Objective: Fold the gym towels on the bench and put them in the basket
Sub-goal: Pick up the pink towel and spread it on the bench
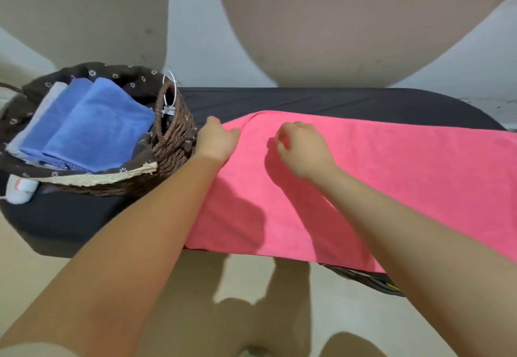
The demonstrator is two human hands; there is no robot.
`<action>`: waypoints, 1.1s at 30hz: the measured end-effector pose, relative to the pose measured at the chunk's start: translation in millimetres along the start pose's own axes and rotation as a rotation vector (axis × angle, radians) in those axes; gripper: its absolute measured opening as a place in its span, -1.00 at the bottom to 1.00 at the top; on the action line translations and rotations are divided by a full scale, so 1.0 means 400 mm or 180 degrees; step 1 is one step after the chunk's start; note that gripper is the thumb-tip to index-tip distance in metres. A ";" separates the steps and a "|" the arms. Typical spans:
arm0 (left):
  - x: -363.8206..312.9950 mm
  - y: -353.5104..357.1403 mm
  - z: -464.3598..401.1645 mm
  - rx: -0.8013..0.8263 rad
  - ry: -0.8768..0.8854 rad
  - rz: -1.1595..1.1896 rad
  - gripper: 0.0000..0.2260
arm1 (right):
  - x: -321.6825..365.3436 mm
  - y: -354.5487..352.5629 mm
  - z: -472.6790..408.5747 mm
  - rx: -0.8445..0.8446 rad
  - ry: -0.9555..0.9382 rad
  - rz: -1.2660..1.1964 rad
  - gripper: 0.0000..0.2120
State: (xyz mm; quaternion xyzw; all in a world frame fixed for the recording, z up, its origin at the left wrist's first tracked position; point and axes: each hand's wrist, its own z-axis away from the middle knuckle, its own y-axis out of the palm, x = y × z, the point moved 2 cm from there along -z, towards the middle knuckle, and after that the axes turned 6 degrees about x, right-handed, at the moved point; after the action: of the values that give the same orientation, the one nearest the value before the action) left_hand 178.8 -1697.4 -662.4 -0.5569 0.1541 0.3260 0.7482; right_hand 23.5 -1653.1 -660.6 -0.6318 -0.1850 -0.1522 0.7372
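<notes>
Basket [170,144] left of towel [363,188]

1. Honestly nothing readable is showing up anywhere here, no words, brands or numbers.
2. A small white tag [168,110] is hanging off the basket [173,135] handle, but it's looking blank or too blurry to read.
3. A white thing with red marks [21,187] is sitting beside the basket, and the marks aren't resolving into letters.

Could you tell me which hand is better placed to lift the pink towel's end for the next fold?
Left, probably. The left hand already grips the pink towel at its end beside the basket; the right hand sits curled farther in.
</notes>
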 end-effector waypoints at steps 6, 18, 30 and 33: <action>0.005 0.012 -0.019 0.0272 0.0017 0.0942 -0.60 | 0.039 0.031 -0.049 -0.0034 0.0240 -0.0372 -0.82; 0.113 0.027 0.049 0.0641 0.1445 0.0399 -0.54 | 0.085 0.108 -0.157 0.0515 -0.0492 0.0314 -0.52; 0.255 -0.044 0.223 -0.0133 0.0463 -0.2044 -0.65 | 0.237 0.088 -0.210 0.0721 -0.1012 0.1823 -0.61; 0.255 -0.042 0.220 -0.0298 0.0211 -0.1938 -0.59 | 0.241 0.086 -0.213 0.0617 -0.1004 0.2207 -0.68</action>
State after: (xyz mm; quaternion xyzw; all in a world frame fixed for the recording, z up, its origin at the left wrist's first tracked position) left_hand 253.5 -1585.9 -681.5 -0.6217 -0.0107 0.0752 0.7796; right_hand 131.4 -1731.2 -657.3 -0.6000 -0.0851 0.2230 0.7636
